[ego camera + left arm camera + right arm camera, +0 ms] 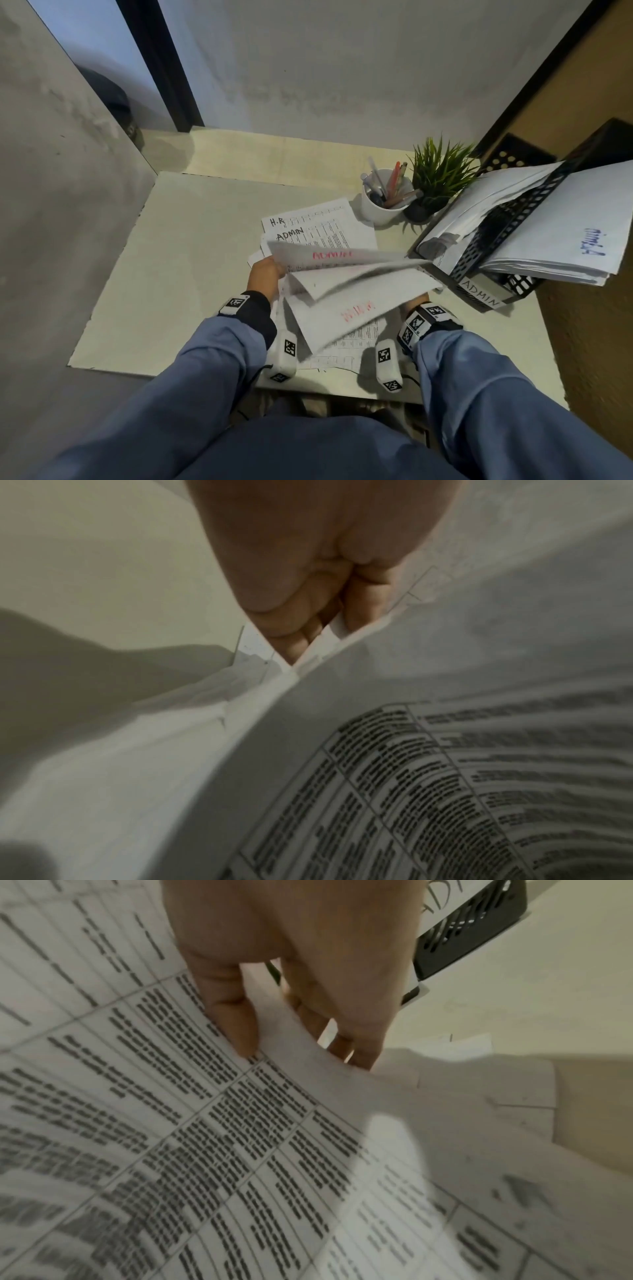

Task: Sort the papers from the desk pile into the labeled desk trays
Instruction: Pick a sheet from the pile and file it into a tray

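At the right edge the trays (pixel 507 219) are already bulging with papers, while centre-frame the left hand (pixel 265 275) and right hand (pixel 291 969) are pinching lifted sheets (pixel 346 274) off the table's (pixel 171 260) remaining pile (pixel 318 226).

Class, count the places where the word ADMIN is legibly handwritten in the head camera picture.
3: black ink on the flat desk-pile sheet, red ink on the lifted top sheet, and the white label on the black mesh tray. Blurred red writing lower down is unreadable; others may be hidden.
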{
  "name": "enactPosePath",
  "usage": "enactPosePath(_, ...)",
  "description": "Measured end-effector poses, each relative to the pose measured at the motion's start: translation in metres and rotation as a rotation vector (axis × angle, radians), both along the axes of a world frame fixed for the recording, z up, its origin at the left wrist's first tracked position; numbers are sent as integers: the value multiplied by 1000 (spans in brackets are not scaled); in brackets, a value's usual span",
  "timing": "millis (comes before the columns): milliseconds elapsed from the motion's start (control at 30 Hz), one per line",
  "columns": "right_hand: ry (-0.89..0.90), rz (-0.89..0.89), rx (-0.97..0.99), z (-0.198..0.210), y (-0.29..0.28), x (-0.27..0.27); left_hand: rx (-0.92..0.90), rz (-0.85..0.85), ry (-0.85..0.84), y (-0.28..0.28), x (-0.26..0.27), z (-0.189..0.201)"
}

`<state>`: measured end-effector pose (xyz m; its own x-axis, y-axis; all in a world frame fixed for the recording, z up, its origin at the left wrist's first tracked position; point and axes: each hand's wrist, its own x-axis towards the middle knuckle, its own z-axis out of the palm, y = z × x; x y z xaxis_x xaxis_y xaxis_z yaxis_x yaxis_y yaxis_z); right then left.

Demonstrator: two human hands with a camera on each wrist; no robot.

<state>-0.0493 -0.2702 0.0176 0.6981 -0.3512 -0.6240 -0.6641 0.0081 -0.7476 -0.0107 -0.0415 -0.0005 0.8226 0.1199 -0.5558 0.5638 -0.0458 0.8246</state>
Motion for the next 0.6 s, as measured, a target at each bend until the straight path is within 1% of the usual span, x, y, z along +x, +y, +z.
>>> enactPosePath(33,-23,-126,44,-4,-2,2,-60,22,47,1,0,-2)
enactPosePath(67,-62,-169,6,-11,-2,4,-137,48,88,2,-2,-3)
enactPosePath(100,-37,-173,-1,-10,-3,3,-210,71,124,3,-3,-5)
enactPosePath(133,18,-177,-28,-8,-2,4,-243,81,153,4,-5,-10)
enactPosePath(200,103,-32,-118,-9,-1,2,-240,152,178,5,-5,-19)
enactPosePath(233,110,18,-139,-11,-4,1,-172,189,164,6,-5,-21)
enactPosePath(267,178,18,-171,-8,-1,-3,-41,187,146,8,-3,-25)
enactPosePath(300,177,5,-162,-13,-2,-3,118,147,138,10,-2,-27)
enactPosePath(333,170,-54,-120,-19,-4,-1,255,101,149,11,-3,-27)
enactPosePath(367,176,-34,-169,-20,-6,-1,328,72,154,13,-3,-31)
enactPosePath(433,184,52,-253,-19,-5,-2,345,14,157,15,-2,-33)
enactPosePath(500,159,130,-258,-19,-6,-5,358,10,151,13,-2,-28)
enactPosePath(567,158,119,-229,-21,-9,-5,395,39,125,10,-3,-28)
enactPosePath(600,169,162,-292,-23,-10,-5,397,69,109,9,-3,-26)
